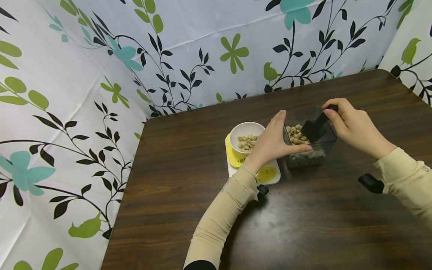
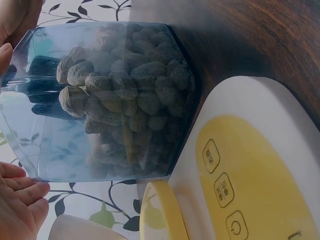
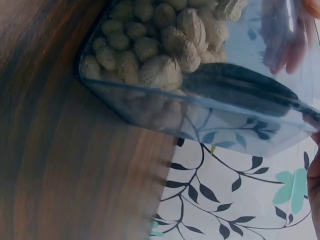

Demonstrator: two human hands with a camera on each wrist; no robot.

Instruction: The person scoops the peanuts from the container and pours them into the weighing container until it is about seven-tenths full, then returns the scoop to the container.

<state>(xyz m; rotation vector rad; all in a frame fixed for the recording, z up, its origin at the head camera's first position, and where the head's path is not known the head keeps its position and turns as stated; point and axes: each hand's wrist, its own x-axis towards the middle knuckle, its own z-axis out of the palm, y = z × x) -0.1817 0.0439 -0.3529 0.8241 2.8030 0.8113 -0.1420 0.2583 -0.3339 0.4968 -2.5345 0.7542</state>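
Nearest the head camera, at the bottom centre of the frame, we find the beige left sleeve [image 1: 216, 225], which leads up to the left hand [image 1: 271, 140]. We locate the clear container [image 1: 324, 150] right of centre in the head view; it stands upright on the table [image 1: 175, 176]. It holds unshelled peanuts [image 1: 295, 135], which we also see through its wall in both wrist views. Inside it, the black scoop [image 1: 312, 131] is tilted, its blade against the peanuts and its handle toward the upper right.

We note the two hands as apart. The left hand lies at the container's left front corner, fingers straight and thumb extended along the front side. The right hand [image 1: 352, 123] pinches the scoop's handle above the right rear of the container.

Just left of the container we observe the white and yellow scale [image 1: 267, 174]; we cannot tell whether the two touch. The left wrist view shows button marks on its yellow panel. On the scale sits the white bowl [image 1: 248, 126], holding further peanuts [image 1: 247, 143]. Behind the table, across the upper frame, we see the leaf-patterned curtain [image 1: 195, 30].
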